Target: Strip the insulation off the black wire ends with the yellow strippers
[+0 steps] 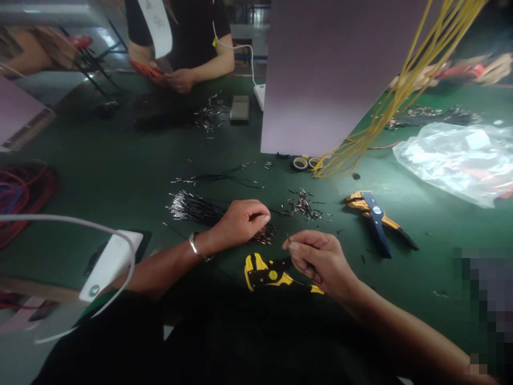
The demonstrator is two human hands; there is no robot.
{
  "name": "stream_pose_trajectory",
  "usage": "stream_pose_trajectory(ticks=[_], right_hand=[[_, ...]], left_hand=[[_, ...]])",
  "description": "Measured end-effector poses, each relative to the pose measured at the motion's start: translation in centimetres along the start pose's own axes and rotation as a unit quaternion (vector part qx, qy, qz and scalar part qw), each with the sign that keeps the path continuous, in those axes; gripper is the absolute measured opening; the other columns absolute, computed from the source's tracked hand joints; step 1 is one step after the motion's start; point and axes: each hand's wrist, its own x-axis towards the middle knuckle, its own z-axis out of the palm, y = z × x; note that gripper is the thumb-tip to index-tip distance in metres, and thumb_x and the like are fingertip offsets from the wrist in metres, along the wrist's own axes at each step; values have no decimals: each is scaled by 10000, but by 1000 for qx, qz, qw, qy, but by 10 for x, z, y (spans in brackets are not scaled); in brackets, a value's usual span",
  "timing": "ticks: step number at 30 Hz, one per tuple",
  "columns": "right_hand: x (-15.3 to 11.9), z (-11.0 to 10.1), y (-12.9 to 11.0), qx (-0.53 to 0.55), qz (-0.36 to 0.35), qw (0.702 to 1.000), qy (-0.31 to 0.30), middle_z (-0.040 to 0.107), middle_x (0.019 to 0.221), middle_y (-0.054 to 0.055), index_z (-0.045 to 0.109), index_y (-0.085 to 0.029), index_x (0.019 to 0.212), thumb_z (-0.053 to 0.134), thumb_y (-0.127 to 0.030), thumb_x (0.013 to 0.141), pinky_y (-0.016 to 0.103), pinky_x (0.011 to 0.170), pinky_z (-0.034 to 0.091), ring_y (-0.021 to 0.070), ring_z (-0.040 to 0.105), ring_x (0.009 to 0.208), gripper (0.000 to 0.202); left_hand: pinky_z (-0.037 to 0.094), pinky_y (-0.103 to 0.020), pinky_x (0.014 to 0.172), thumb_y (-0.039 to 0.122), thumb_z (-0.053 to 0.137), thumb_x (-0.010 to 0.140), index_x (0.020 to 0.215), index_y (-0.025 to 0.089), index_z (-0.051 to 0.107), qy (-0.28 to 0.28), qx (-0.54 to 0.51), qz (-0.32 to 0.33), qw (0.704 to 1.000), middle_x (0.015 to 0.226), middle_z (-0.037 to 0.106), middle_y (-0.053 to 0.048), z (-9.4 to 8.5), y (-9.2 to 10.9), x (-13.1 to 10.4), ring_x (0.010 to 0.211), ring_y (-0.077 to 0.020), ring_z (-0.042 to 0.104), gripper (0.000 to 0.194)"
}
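My left hand (242, 219), a bracelet on its wrist, is closed in a pinch above a bundle of black wires (196, 207). The bundle has silvery ends at its left and coppery ends at its right, with its middle partly hidden by that hand. What the left fingertips hold is not visible. Thumb and forefinger of my right hand (316, 256) pinch a thin dark piece of wire (287, 236), whose tip shows. Just below lies a yellow-and-black wire stripper (272, 271), partly covered by the right hand. Short wire scraps (303, 206) are heaped beyond the hands.
A blue-and-orange wire stripper (374, 219) lies to the right. Yellow wires (372, 133) hang beside a tall pale panel (320, 69), near tape rolls (300, 163). A plastic bag (460, 155) is at right, a white device (110, 264) at left. A co-worker (184, 48) sits opposite.
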Motion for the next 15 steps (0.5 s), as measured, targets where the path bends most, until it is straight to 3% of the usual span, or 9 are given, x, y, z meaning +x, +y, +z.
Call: stream_pose_trajectory(ticks=[3, 7, 10, 15], right_hand=[[2, 0, 2, 20, 16, 1000, -10, 461, 372, -63, 695, -127, 683, 760, -293, 660, 165, 298, 156, 28, 314, 296, 180], [3, 1, 5, 40, 33, 998, -25, 458, 359, -69, 682, -127, 673, 760, -292, 660, 162, 292, 153, 20, 291, 275, 182], [4, 1, 5, 46, 42, 998, -33, 459, 363, -70, 678, -128, 674, 758, -293, 660, 161, 291, 153, 18, 282, 273, 184], [5, 1, 6, 44, 49, 997, -48, 464, 370, -66, 679, -128, 678, 752, -292, 671, 156, 291, 154, 18, 286, 277, 180]], left_hand=[[482, -228, 633, 125, 531, 836, 849, 139, 661, -12, -49, -12, 999, 787, 663, -34, 1, 4, 0, 692, -98, 594, 132], [515, -236, 622, 63, 523, 781, 1005, 142, 643, -61, -108, 4, 992, 974, 658, -76, -3, 12, -2, 747, -107, 606, 266], [530, -263, 657, 69, 565, 753, 969, 148, 655, -86, -118, 25, 989, 952, 670, -71, -3, 14, -3, 786, -129, 614, 247], [514, -303, 737, 105, 583, 794, 862, 149, 681, -68, -64, 64, 994, 832, 693, -56, 2, 11, -4, 789, -146, 617, 127]])
